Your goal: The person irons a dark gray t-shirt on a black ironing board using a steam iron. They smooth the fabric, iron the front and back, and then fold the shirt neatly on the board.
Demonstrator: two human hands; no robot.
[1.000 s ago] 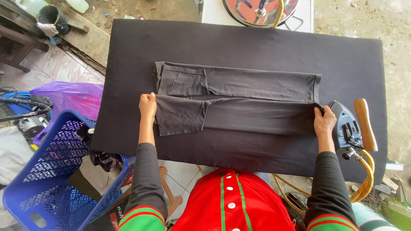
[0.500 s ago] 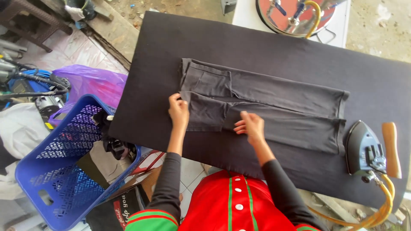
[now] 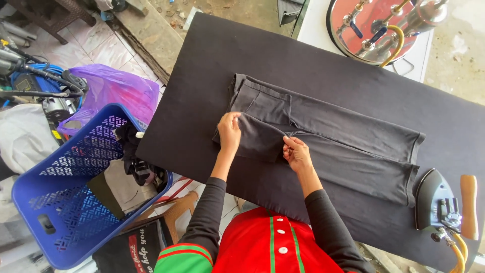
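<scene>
Dark grey trousers [image 3: 333, 136] lie flat on a black padded ironing table [image 3: 313, 71], waist at the left, leg ends at the right. My left hand [image 3: 230, 131] pinches the cloth at the waist end of the near leg. My right hand [image 3: 297, 153] grips a fold of the same cloth near the crotch seam, a little to the right. Both sleeves are black, over a red top with green trim.
A steam iron [image 3: 437, 205] with a wooden handle rests on the table's right end. A blue laundry basket [image 3: 70, 192] holding dark clothes stands at the left, behind it a purple plastic bag [image 3: 118, 88]. A metal steam boiler [image 3: 376, 25] sits beyond the table.
My right hand has travelled from the leg ends at the right to the middle of the trousers, and now grips the cloth. The view has shifted left and closer.
</scene>
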